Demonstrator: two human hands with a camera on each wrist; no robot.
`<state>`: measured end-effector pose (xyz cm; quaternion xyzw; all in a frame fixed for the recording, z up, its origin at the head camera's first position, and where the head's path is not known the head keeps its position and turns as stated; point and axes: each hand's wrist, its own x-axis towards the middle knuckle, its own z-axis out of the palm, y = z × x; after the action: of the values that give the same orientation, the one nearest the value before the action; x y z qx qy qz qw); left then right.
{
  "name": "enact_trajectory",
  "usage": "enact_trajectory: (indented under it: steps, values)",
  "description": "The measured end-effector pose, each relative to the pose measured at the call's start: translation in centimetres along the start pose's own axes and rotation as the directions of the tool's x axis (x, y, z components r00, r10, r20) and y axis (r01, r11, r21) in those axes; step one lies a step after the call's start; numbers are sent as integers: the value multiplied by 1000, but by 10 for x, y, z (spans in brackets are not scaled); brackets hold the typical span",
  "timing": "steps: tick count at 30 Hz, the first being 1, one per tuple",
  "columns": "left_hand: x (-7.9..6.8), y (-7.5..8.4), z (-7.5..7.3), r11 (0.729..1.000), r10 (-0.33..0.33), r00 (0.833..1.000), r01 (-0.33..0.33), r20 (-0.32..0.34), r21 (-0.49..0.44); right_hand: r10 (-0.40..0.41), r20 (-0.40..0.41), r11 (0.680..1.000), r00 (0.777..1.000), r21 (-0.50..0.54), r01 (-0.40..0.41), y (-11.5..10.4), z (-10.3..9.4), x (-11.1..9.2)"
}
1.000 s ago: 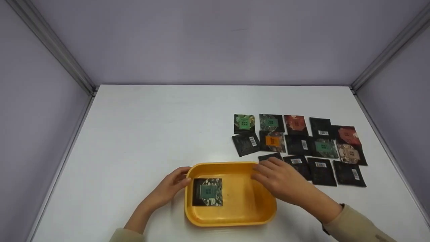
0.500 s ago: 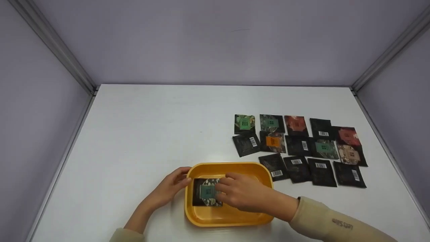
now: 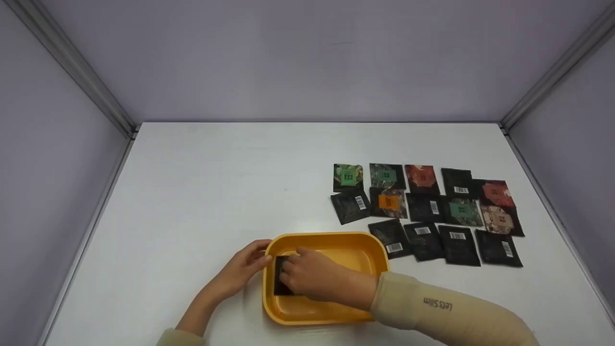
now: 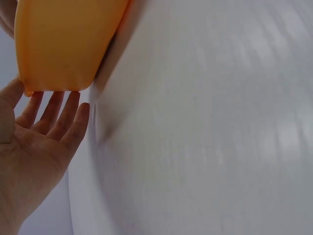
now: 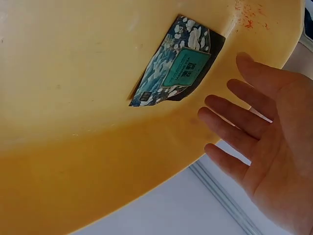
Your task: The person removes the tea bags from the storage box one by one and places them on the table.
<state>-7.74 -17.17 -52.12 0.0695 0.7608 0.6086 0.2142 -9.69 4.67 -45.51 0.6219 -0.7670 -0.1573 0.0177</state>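
Observation:
A dark sachet with a teal label (image 5: pixel 186 68) lies flat at the left end of a yellow plastic tray (image 3: pixel 331 318). My right hand (image 3: pixel 310 273) is over the sachet, hiding most of it in the head view. In the right wrist view its fingers (image 5: pixel 234 115) are spread and loosely bent, apart from the sachet, and nothing is between them. My left hand (image 3: pixel 240 269) holds the tray's left side, thumb on the rim. From the left wrist view, the fingers (image 4: pixel 54 115) of that hand extend against the outer wall.
Several dark sachets lie in rough rows on the white table (image 3: pixel 216 182) to the right and behind the tray. Some show red, green or orange labels (image 3: pixel 388 202), others barcodes (image 3: pixel 394 247). Grey panels (image 3: pixel 307 62) enclose the table.
My right hand has moved left from the tray's right rim to above the sachet inside. The left hand, the tray and the sachets stay in place.

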Motion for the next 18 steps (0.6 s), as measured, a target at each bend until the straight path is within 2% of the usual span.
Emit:
enact_trajectory:
  steps: [6,11,14,18]
  values:
    - [0,0,1,1000,6,1000,-6,-2,9,63,118,996,991,-63,-56,-5,1,11]
    - [0,0,0,999,3,1000,-3,-9,37,80,217,992,973,-114,-56,-13,4,19]
    - [0,-1,0,999,-8,1000,8,-17,52,74,229,987,971,-154,-39,-18,6,23]
    - [0,-1,1,999,-11,1000,11,-12,36,51,207,974,977,-225,-3,-24,9,26]
